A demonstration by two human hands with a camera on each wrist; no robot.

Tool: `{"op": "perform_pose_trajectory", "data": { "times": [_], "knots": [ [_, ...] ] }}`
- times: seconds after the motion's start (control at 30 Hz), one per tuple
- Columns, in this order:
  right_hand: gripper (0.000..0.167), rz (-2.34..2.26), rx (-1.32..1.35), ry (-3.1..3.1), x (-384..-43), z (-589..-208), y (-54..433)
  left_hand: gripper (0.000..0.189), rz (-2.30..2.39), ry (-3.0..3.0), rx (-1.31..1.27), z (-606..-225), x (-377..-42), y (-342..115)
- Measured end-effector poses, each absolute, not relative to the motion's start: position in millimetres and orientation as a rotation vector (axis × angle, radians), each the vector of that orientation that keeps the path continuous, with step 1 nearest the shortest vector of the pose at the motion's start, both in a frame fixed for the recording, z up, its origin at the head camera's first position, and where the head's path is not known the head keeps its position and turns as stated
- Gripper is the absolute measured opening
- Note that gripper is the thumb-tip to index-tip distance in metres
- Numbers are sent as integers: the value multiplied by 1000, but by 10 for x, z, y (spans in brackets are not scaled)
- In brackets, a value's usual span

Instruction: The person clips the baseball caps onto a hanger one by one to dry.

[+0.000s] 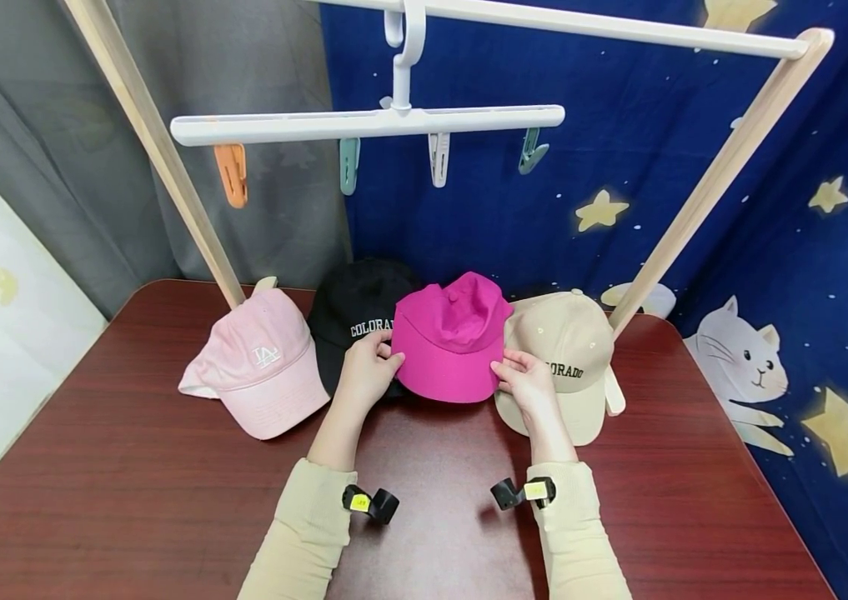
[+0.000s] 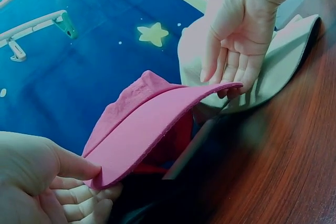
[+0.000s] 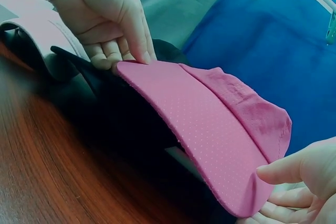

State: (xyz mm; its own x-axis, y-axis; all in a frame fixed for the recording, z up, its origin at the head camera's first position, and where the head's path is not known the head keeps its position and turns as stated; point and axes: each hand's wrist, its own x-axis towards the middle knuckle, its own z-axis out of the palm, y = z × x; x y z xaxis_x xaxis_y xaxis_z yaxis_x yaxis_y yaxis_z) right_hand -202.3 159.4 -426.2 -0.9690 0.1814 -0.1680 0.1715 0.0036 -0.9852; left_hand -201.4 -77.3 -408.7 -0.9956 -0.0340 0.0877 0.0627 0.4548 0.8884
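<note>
A magenta cap [image 1: 449, 342] sits in the middle of a row of caps on the dark red table [image 1: 131, 467]. My left hand [image 1: 368, 375] pinches the left edge of its brim [image 2: 142, 135], thumb on top and fingers below. My right hand [image 1: 527, 383] pinches the right edge of the brim [image 3: 210, 129] the same way. The brim is lifted off the table, above the black cap [image 1: 356, 312]. A pink cap [image 1: 262, 362] lies at the left and a beige cap [image 1: 566, 350] at the right, under my right hand.
A white clip hanger [image 1: 367, 123] with several coloured clips hangs from a white rail [image 1: 604, 27] on a wooden frame [image 1: 716, 175]. Grey curtain at the left, blue starry cloth behind and at the right.
</note>
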Motion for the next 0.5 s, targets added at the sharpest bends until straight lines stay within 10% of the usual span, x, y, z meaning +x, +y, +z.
{"op": "perform_pose_trajectory", "data": {
  "times": [0.5],
  "knots": [
    [41,2178,-394,-2176,-2013,-4236,1581,35,-1669,-2575,-3,-4018,-1997,-778]
  ]
}}
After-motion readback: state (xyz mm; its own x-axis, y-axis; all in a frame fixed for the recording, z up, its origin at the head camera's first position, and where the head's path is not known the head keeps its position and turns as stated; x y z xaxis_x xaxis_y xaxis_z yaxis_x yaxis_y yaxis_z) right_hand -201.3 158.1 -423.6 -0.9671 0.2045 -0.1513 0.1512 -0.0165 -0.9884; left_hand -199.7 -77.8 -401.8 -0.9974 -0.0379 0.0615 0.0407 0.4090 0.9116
